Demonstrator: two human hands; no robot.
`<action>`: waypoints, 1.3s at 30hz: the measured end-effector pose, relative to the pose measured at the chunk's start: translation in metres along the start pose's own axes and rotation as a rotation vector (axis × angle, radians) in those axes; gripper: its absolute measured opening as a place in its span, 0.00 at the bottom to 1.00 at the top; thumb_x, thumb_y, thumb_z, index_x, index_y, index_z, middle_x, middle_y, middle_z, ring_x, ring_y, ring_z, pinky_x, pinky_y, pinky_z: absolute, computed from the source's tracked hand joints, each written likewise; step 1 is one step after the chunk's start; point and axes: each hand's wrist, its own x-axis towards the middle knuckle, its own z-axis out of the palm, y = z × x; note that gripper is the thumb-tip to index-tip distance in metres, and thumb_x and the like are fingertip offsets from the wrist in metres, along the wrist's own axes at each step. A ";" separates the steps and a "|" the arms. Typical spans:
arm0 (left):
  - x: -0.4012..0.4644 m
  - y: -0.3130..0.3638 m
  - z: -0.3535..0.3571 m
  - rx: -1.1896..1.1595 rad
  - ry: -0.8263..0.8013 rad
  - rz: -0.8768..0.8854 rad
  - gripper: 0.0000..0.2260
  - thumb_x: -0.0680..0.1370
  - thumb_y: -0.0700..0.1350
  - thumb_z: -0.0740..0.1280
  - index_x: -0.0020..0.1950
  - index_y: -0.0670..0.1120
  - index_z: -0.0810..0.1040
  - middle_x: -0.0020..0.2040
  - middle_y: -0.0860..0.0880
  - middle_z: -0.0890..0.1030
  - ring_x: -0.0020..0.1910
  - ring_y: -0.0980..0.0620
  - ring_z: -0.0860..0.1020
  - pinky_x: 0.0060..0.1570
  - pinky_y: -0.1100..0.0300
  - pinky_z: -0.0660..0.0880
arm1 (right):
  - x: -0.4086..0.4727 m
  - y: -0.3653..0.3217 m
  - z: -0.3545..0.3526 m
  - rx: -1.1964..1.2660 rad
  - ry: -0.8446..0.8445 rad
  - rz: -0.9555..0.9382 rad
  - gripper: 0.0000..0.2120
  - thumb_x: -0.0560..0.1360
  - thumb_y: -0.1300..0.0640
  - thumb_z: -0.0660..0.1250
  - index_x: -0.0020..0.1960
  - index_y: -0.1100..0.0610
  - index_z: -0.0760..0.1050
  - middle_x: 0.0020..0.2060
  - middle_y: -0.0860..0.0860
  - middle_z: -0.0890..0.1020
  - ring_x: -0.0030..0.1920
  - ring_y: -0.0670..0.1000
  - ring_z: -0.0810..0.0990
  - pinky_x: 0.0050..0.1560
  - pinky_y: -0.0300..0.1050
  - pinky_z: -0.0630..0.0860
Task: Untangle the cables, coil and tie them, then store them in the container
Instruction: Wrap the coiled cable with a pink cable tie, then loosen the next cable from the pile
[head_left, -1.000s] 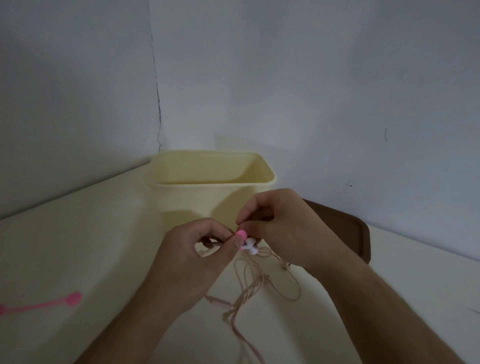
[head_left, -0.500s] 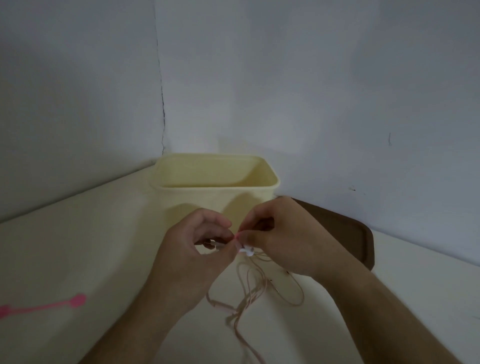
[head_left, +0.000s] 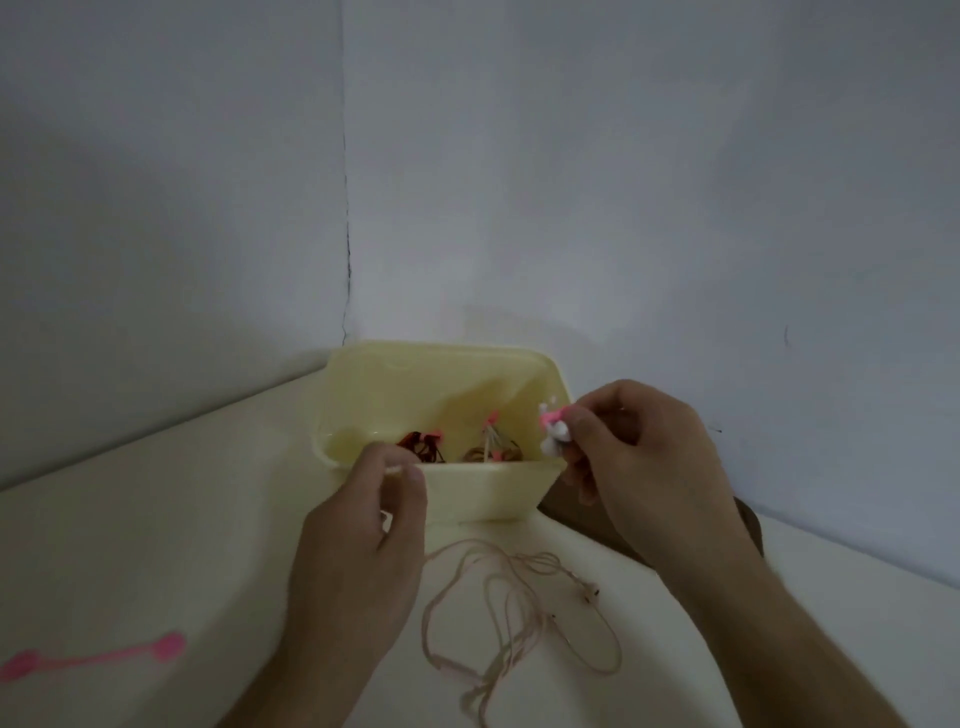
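The pale yellow container (head_left: 483, 496) stands in the table's corner. Inside lie a dark red coiled cable (head_left: 422, 448) and a beige coiled cable (head_left: 491, 446), each bound with a pink tie. My right hand (head_left: 649, 467) pinches a small white coiled cable (head_left: 552, 432) with a pink tie around it, holding it over the container's right rim. My left hand (head_left: 363, 545) hovers at the front rim with fingers loosely curled and nothing plainly in them. A thin pink earphone cable (head_left: 519, 613) lies loose and looped on the table between my forearms.
A spare pink tie (head_left: 93, 660) lies flat on the table at the far left. A brown tray (head_left: 748, 525) sits behind my right wrist, to the right of the container. Grey walls meet in a corner just behind the container.
My hands have parted. The right one carried the tied white bundle up and right to the container's rim; the left let go. The view tilted down, showing inside the container.
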 end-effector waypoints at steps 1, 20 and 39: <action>-0.002 -0.001 0.000 -0.004 0.008 -0.001 0.04 0.82 0.54 0.62 0.48 0.62 0.74 0.38 0.59 0.84 0.36 0.58 0.81 0.40 0.56 0.77 | 0.001 -0.003 0.000 0.011 0.021 -0.018 0.08 0.82 0.54 0.72 0.45 0.53 0.83 0.36 0.48 0.88 0.33 0.47 0.85 0.38 0.48 0.81; 0.004 -0.001 0.003 -0.160 -0.062 -0.018 0.09 0.83 0.48 0.64 0.57 0.63 0.76 0.45 0.59 0.83 0.36 0.54 0.82 0.42 0.43 0.81 | 0.024 -0.019 0.061 -0.195 -0.112 -0.136 0.19 0.80 0.69 0.63 0.55 0.48 0.84 0.46 0.41 0.87 0.50 0.37 0.83 0.51 0.30 0.78; -0.007 -0.020 0.012 -0.087 -0.454 0.030 0.17 0.75 0.32 0.64 0.41 0.54 0.80 0.38 0.55 0.84 0.38 0.52 0.82 0.43 0.51 0.79 | -0.065 -0.003 0.020 -0.622 -0.890 0.211 0.17 0.76 0.33 0.72 0.56 0.44 0.78 0.47 0.44 0.84 0.47 0.48 0.85 0.54 0.51 0.83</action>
